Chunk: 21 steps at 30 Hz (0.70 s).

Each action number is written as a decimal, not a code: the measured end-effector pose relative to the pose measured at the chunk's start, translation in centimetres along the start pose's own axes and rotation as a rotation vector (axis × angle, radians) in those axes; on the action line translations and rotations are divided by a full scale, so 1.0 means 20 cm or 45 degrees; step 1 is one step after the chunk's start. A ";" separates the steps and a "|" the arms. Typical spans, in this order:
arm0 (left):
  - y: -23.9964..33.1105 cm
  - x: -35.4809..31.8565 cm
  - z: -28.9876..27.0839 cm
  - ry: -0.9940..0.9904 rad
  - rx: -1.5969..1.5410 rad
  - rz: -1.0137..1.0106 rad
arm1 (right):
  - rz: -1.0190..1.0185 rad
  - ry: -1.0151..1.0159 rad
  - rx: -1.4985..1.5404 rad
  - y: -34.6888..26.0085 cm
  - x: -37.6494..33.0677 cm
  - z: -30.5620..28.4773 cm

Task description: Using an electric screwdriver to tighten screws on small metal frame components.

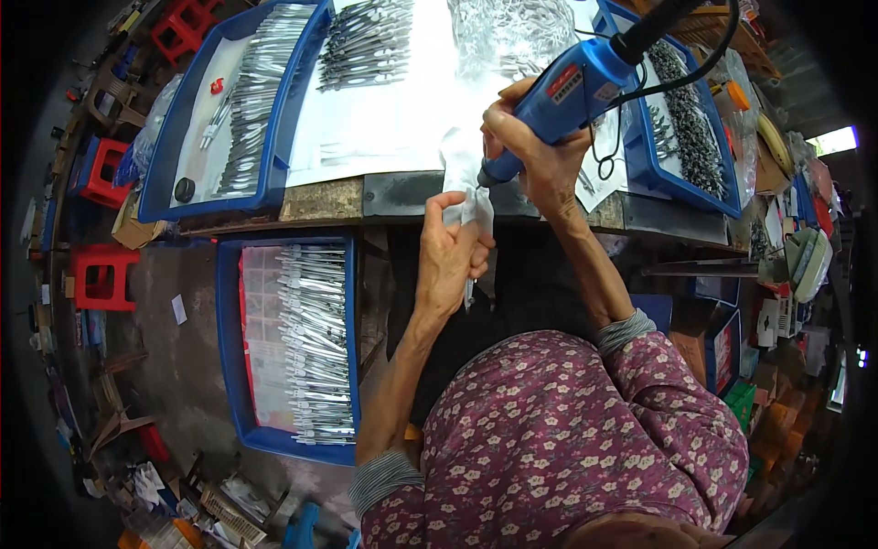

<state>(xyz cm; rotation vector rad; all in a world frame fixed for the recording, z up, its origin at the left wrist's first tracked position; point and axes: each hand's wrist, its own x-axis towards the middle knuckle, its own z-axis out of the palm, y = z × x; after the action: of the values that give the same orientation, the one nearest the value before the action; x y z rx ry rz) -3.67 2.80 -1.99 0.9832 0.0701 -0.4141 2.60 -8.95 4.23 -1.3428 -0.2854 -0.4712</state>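
**Blue power tool meets a small wrapped piece at the table edge**

Far left: red plastic stools (102, 274) on a grey, dusty floor. Next, a blue plastic tray (240, 384) sits low & near, w/ rows of thin shiny metal pieces (315, 348) lined up inside. A 2nd blue tray (174, 174) lies farther off on the table, also full of long silver pieces.

Middle: worn table (402, 194) w/ a rough, chipped edge. White sheet (384, 110) on top, smooth & bright, w/ a bunch of dark metal pieces at the far side.

The left hand (450, 256) is closed around a small white wrapped thing (476, 215). It looks soft & crinkly, like thin cloth or plastic; can't tell what's inside. It sits just below the table edge, in the middle, touching the tool's tip.

The right hand (535, 156) grips a blue power tool (572, 87) tight. The tool is fat & smooth, plastic, w/ a red label, a black back end & a black cord (681, 78) curling off. Its thin nose points down at the wrapped thing.

Right: another blue tray (640, 165) w/ a heap of small dark bits (690, 128), bumpy-looking. Far right: mixed clutter, too small to tell.
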 end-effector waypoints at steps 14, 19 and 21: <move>-0.12 0.08 0.01 0.033 -0.038 0.040 | 0.049 -0.089 -0.005 -0.11 -0.05 0.01; -0.13 0.08 0.01 0.037 -0.053 0.043 | 0.044 -0.102 -0.028 -0.11 -0.06 0.01; -0.13 0.08 0.01 0.021 -0.080 0.061 | 0.039 -0.100 -0.016 -0.10 -0.06 0.01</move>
<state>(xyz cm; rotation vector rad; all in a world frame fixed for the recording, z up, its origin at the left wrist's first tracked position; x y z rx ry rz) -3.14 0.89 -4.47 0.9249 0.0738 -0.3582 0.66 -8.86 5.45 -1.3781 -0.3263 -0.3957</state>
